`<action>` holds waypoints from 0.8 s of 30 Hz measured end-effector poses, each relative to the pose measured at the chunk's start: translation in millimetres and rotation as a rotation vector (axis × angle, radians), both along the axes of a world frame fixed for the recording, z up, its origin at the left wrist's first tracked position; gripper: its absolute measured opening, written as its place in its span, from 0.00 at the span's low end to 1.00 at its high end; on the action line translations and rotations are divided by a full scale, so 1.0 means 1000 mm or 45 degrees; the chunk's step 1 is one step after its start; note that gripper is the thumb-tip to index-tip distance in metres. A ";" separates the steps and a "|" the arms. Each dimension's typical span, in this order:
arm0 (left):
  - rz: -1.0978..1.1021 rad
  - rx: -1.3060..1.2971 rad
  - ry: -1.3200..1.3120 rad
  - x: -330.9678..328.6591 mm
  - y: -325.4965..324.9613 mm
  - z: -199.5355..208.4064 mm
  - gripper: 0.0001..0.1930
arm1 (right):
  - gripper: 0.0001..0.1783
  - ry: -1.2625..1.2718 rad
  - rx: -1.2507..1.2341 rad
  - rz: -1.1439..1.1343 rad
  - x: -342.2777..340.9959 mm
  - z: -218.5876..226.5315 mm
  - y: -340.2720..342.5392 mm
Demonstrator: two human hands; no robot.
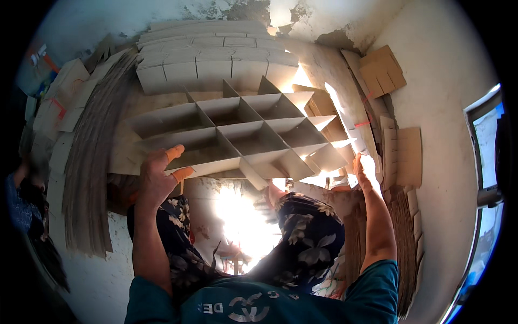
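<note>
A grey cardboard divider (240, 141) of interlocked strips stands opened into a grid of several cells in front of me. At its near left corner is my left hand (157, 175), its thumb and a finger spread apart and wearing orange finger covers. The fingertips are close to the strip's edge; whether they touch it I cannot tell. By the divider's right end is my right hand (366, 168), with its fingers bent together. Glare hides what, if anything, is between them.
Behind the divider rise stacks of slotted cardboard (216, 65). A tall pile of cardboard strips (91, 146) stands at left, and more sheets (406, 227) at right. Brown cardboard pieces (382, 70) lean by the right wall. A window (488, 146) is farther right. Another person's sleeve (21, 208) shows at far left.
</note>
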State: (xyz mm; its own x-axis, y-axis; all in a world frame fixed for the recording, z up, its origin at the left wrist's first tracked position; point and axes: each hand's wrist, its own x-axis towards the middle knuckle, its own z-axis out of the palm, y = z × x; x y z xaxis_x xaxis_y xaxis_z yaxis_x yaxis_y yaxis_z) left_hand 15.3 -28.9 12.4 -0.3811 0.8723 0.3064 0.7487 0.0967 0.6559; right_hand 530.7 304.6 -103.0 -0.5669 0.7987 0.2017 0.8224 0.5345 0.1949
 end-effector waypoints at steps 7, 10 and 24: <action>0.046 0.020 0.089 -0.009 -0.018 -0.004 0.26 | 0.22 0.613 -0.425 -0.253 -0.015 0.018 -0.008; 0.048 -0.062 0.085 -0.011 -0.018 0.000 0.27 | 0.13 0.414 -0.175 -0.261 0.005 0.024 0.000; 0.046 -0.179 0.105 -0.030 -0.027 -0.032 0.09 | 0.46 1.017 -0.820 0.751 -0.281 0.220 -0.164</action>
State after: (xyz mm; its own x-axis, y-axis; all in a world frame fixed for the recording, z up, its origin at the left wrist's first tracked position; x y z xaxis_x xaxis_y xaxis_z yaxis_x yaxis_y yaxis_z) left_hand -14.7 -55.6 -19.7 -0.3915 0.8950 0.2140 0.7939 0.2109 0.5703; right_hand 249.4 140.9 117.0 -0.7777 0.5399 0.3219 0.1825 0.6841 -0.7062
